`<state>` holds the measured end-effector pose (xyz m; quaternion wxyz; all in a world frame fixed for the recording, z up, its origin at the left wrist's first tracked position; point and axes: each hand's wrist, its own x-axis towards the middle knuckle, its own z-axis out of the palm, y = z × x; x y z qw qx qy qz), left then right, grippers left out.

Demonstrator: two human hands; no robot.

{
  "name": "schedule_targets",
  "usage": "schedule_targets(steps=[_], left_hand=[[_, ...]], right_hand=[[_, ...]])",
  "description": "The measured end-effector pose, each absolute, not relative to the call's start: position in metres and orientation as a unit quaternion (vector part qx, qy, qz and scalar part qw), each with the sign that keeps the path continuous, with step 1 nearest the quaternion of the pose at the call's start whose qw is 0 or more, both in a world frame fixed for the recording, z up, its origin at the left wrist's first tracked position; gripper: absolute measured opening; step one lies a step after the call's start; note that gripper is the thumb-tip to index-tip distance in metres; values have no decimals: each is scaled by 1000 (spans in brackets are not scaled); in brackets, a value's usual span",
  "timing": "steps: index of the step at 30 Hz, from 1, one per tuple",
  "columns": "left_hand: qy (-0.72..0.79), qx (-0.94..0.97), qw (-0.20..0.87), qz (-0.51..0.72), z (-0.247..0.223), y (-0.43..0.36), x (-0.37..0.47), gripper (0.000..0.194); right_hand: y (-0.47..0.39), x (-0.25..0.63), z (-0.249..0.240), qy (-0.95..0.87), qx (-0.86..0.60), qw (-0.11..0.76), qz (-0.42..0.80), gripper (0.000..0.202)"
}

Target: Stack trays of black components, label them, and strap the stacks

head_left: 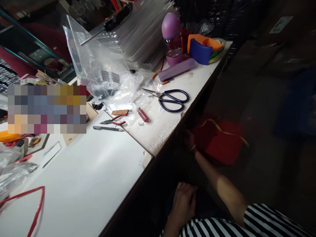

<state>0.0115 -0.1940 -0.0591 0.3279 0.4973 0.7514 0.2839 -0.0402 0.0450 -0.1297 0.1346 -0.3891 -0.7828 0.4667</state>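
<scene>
My left hand (pixel 183 200) is low in the view, below the table edge, with its fingers curled; whether it holds something is hidden. To the right, my right hand (pixel 189 140) reaches down into shadow beside a red object (pixel 222 141) under the table, its fingers dark and blurred. A yellow strip (pixel 217 126) lies across the red object. On the white table (pixel 98 171) are dark-handled scissors (pixel 172 98), red-handled pliers (pixel 115 121), a grey pen (pixel 108 128), a cutter (pixel 121 112) and a small red tool (pixel 143 115).
Clear plastic bags (pixel 111 77) are heaped at the table's back. A purple bottle (pixel 172 39), a purple roll (pixel 176 70) and tape rolls (pixel 202 49) stand toward the far edge. A red strap (pixel 37 210) lies at the lower left. Boxes stand in shadow at right.
</scene>
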Motion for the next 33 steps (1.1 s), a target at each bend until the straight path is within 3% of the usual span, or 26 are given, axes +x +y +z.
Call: schedule_targets(steps=[3,7,17,21,26,29,33], left_hand=[[752,495,326,287,-56,-196,15,34],[764,502,304,270,-52,-197,21,31],[757,547,240,264,-49,-202,34,26],[765,536,238,266,-55,-201,32,26],[761,536,239,276,-59,-201,31,26],[766,531,237,272,-58,-202,30,26],[770,525,233,278,-59,-205,29,26]], right_hand=[[48,-1,-113,-792,-392,98,458,19],[22,57,-100,-802,-369,36,468,32],[-44,132,-165,-811,-391,-146,411,30],[2,124,-151,-830,-421,-100,353,26],[99,110,-131,-823,-522,18,225,43],[127,108,-138,-817,-543,26,191,44],[122,116,-155,-829,-532,9,172,30]])
